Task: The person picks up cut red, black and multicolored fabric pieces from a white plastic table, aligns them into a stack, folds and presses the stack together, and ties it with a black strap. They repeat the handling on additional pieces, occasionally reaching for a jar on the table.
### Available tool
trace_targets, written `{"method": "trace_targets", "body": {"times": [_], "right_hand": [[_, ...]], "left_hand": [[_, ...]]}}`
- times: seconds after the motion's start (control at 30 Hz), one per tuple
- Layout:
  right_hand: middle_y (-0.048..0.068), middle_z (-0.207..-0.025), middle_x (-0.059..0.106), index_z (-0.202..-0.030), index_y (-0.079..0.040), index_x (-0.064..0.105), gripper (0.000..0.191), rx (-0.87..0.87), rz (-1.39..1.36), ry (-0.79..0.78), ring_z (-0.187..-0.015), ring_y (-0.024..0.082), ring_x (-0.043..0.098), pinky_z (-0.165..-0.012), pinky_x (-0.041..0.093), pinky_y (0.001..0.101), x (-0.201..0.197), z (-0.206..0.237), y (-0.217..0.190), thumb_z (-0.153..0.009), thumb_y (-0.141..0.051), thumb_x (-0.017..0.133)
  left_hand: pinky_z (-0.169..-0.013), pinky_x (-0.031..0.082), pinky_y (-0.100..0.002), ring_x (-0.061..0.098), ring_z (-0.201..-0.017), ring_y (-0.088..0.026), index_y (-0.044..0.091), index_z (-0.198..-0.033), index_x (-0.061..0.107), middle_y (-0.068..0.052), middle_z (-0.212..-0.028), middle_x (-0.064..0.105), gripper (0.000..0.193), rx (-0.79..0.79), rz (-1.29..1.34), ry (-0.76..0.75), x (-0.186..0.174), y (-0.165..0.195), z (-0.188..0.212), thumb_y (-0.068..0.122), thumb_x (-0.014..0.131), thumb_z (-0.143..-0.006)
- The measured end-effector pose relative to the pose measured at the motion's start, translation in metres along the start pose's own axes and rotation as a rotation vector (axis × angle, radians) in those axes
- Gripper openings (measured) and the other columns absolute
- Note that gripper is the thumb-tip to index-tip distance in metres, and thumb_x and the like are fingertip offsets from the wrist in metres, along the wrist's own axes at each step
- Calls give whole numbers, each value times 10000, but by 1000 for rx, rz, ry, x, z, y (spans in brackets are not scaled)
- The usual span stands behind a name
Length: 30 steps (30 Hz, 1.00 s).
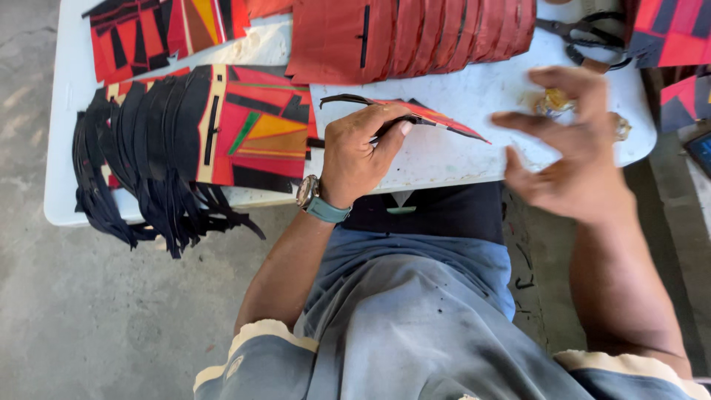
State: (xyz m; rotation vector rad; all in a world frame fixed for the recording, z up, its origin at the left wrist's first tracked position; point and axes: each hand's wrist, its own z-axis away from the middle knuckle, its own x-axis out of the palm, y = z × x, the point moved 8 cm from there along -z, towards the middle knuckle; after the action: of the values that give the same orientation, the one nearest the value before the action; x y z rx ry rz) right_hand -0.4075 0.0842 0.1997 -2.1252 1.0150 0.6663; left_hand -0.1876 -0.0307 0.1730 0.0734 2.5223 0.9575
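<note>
One narrow red-and-black fabric piece point(433, 118) is lying on the white desk point(459, 159), and we are pinching its left end with our left hand point(355, 159), fingers clamped on it. Its long axis is running left to right, tapering to a point aimed right and slightly toward us. Our right hand point(570, 155) is hovering above the desk just past that tip, fingers spread and holding nothing. Left of the piece, a stack of red, orange and black panels point(252, 126) with dark fringes is sitting close. Behind it, a fan of plain red pieces point(415, 37) is lying, and black scissors point(585, 37) are resting at the far right.
</note>
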Motion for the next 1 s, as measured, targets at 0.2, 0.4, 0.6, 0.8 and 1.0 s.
{"method": "trace_targets", "body": {"times": [0.2,0.4,0.6,0.8,1.0], "right_hand": [[153,-1492,480,-1269,-190,774,499,-134,92,-33,-1401,376,471,-1154,377,462,27,-35,-33,-794,-38,759],[151,-1539,470,-1356,-217,748,559,-81,190,-13,-1350,359,453,-1123,372,470,28,-42,-31,-819,-65,755],[181,-1455,496,-1324,-167,773,552,-105,273,8,-1301,382,471,-1061,377,490,30,-43,-35,-787,-39,747],[124,-1404,541,-1102,-171,740,361,-166,211,5,-1336,374,514,-1048,385,464,35,-30,-35,-784,-5,776],[186,-1458,570,-1378,-28,509,641,244,-256,-192,-1376,335,559,-1129,469,514,71,12,1,-809,-137,781]], "left_hand": [[-679,546,-318,713,-751,-211,58,-1080,710,-95,-891,729,128,-4,7,-10,7,5,-17,59,743,-956],[-678,542,-313,708,-755,-214,54,-1086,698,-102,-903,727,137,28,4,17,5,6,-17,67,757,-962],[-668,547,-294,716,-743,-180,55,-1093,700,-87,-891,731,138,-17,38,15,2,4,-16,78,758,-970],[-692,555,-280,716,-772,-149,52,-1116,687,-88,-942,737,124,-59,114,-43,3,-18,10,77,718,-998],[-706,544,-332,678,-752,-218,65,-1167,729,-110,-905,736,212,-407,73,-279,-7,-93,105,62,715,-955]]}}
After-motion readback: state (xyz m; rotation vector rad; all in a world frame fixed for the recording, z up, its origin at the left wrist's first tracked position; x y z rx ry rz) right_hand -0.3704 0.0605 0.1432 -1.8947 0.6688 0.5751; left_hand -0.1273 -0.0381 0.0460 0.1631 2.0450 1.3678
